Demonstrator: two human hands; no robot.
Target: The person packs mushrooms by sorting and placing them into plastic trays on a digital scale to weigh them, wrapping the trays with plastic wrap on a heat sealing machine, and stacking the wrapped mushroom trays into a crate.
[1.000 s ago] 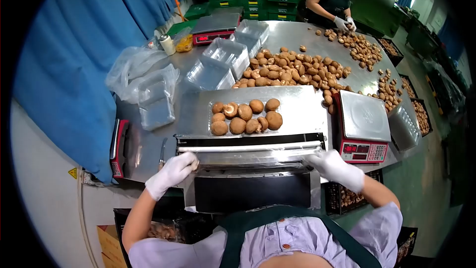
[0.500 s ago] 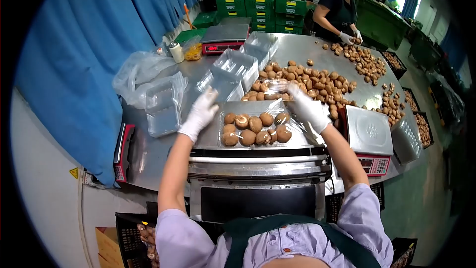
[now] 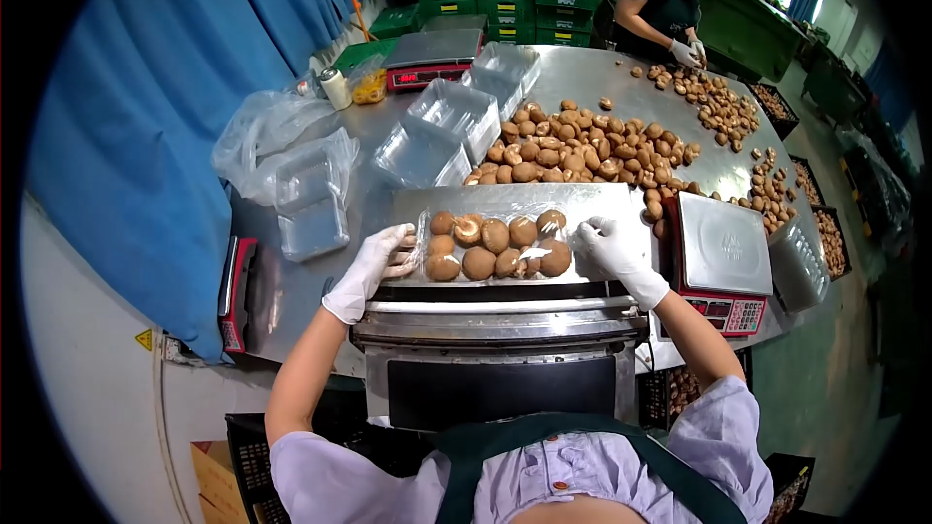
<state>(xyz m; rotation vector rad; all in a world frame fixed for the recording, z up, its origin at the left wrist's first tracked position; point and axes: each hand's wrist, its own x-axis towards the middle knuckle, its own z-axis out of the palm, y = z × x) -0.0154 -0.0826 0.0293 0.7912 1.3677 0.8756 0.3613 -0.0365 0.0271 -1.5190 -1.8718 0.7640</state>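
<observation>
A clear tray of brown mushrooms (image 3: 495, 245) lies on the metal plate of the wrapping machine (image 3: 505, 322), with shiny film over it. My left hand (image 3: 377, 267), in a white glove, is at the tray's left edge, its fingers apart and curved beside the film. On the right, my right hand (image 3: 614, 250), also gloved, is beside the tray's right end with its fingers bent together; what they pinch, if anything, is too small to make out. A film roll (image 3: 505, 307) runs across the machine just below the tray.
Loose mushrooms (image 3: 582, 146) are heaped behind the machine. Scales stand at the right (image 3: 723, 257), back (image 3: 432, 58) and left (image 3: 236, 296). Empty clear trays (image 3: 442, 126) and a plastic bag (image 3: 262, 141) lie at the left. A co-worker (image 3: 665, 10) handles mushrooms at the far end.
Both hands went from the machine's front edge up over the tray, then came down to its sides. Film now covers the mushrooms.
</observation>
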